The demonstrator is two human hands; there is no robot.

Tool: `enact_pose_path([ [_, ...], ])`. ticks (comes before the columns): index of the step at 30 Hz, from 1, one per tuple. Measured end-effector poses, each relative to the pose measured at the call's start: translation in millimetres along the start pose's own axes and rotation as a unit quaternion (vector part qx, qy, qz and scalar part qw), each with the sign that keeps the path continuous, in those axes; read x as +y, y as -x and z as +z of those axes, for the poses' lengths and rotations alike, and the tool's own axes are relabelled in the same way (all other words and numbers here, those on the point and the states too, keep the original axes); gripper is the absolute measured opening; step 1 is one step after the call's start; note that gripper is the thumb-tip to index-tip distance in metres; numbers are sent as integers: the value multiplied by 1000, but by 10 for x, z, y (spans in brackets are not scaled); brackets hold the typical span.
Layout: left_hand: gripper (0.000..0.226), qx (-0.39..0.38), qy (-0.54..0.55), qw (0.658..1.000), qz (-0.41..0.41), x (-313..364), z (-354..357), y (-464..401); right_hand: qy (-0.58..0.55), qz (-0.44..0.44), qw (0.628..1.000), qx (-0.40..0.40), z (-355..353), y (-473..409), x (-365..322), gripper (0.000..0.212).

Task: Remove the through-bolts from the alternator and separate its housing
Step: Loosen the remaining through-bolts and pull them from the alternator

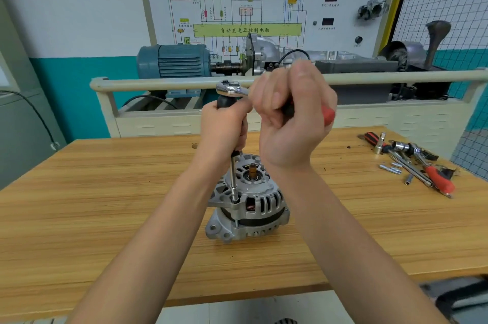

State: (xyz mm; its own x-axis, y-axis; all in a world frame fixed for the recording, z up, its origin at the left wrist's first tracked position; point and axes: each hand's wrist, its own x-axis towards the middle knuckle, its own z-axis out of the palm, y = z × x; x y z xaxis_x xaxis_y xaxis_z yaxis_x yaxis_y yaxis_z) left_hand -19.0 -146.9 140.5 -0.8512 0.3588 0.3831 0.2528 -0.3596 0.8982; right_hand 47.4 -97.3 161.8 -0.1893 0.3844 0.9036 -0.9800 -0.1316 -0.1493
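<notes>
Silver-grey alternator [247,201] with copper windings on a light wood-grain table [105,205]; ratchet [264,96] chrome with red-and-black handle; far blue-grey motor [173,61]; teal-and-white wall [79,33].

Wooden workbench with an alternator and loose tools

The light, striped-grain table [105,205] carries the alternator [248,207] standing upright near its middle, shaft end up. Well apart, at the far right corner, lies a heap of hand tools [414,162]: a red-handled ratchet [438,178], a black-and-red handle [371,138], and several small silver sockets and bits [390,168] just beside them.
</notes>
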Motion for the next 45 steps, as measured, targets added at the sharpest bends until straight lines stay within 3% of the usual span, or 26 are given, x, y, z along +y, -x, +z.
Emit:
enact_pose_path([
  [3, 44, -25, -18, 1000, -1, -10, -30, -15, -98, 83, 991, 46, -93, -122, -19, 42],
  [7, 33, -215, 43, 974, -52, 36, -189, -75, -245, 234, 929, 148, -290, -320, 1, 54],
  [10, 34, -272, 75, 955, -88, 70, -217, -86, -306, 272, 886, 220, -362, -360, 32, 52],
  [14, 47, -224, 34, 970, -84, 68, -161, -51, -270, 234, 917, 176, -305, -268, -5, 51],
  [18, 50, -60, -16, 998, -29, 46, -23, 19, -105, 84, 989, 54, -104, -106, -33, 40],
  [20, 46, -6, -24, 1000, -9, 26, 31, 26, -27, 23, 999, 21, -7, -51, -21, 35],
  [22, 43, 4, -32, 999, -5, 16, 34, 27, -36, 31, 999, 27, -13, -62, -15, 37],
  [25, 43, -69, -20, 997, -15, 24, -58, 17, -156, 128, 977, 69, -161, -182, -25, 45],
  [29, 34, -250, 82, 962, -66, 61, -182, -33, -305, 275, 893, 186, -384, -348, 8, 50],
  [31, 35, -280, 92, 952, -87, 69, -179, -55, -335, 293, 867, 222, -429, -375, 30, 51],
  [35, 43, -242, 41, 965, -94, 75, -137, -61, -303, 255, 896, 201, -372, -310, -4, 48],
  [41, 57, -30, -23, 999, -10, 17, 48, 15, -110, 84, 988, 71, -115, -90, -79, 42],
  [43, 56, -14, -27, 1000, 5, 3, 77, 28, -34, 13, 999, 32, -31, -15, -81, 36],
  [45, 56, -33, -26, 999, 6, 0, 50, 30, -28, 6, 999, 23, -27, -9, -75, 36],
])
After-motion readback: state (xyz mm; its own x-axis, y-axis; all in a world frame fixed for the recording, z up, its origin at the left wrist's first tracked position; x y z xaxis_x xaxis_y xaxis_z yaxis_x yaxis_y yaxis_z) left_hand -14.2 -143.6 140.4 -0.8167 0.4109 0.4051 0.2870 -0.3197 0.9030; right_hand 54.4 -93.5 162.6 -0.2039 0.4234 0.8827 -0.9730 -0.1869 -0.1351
